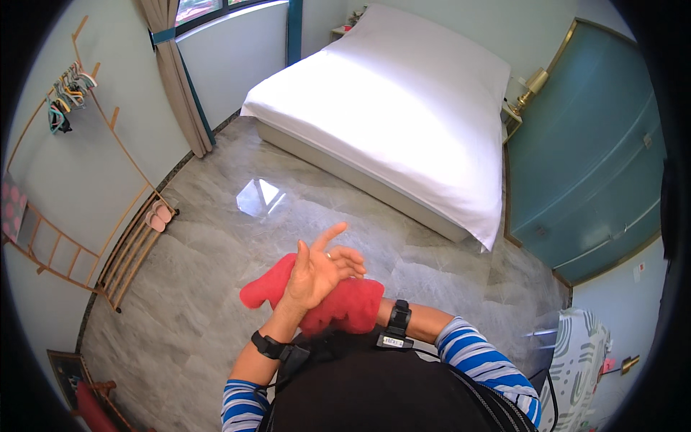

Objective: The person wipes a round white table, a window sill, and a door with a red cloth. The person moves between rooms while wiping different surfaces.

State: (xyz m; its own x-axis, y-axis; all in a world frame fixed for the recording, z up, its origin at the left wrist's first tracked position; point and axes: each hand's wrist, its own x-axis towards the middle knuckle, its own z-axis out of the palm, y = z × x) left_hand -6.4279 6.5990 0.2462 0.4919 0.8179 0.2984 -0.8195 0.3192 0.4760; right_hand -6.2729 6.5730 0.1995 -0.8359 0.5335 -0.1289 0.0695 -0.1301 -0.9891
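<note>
My left hand [318, 275] is bare, palm turned up, with a ring on one finger. Its thumb and index finger stretch out, the other fingers curl loosely, and nothing is in it. Just behind it is a red fabric mitt [351, 310], worn over my right hand, whose fingers are hidden inside. The left hand overlaps the mitt in view; I cannot tell whether they touch. A black strap with a small device [399, 318] circles my right wrist, and another black strap [267, 345] is on the left.
A bed with a white sheet [388, 108] stands ahead on a grey marbled floor [210, 259]. To the left is a wooden clothes rack [127, 259] with hangers [70, 89] and pink slippers [158, 217]. Teal panels [588, 156] and a patterned cloth [577, 356] are at right.
</note>
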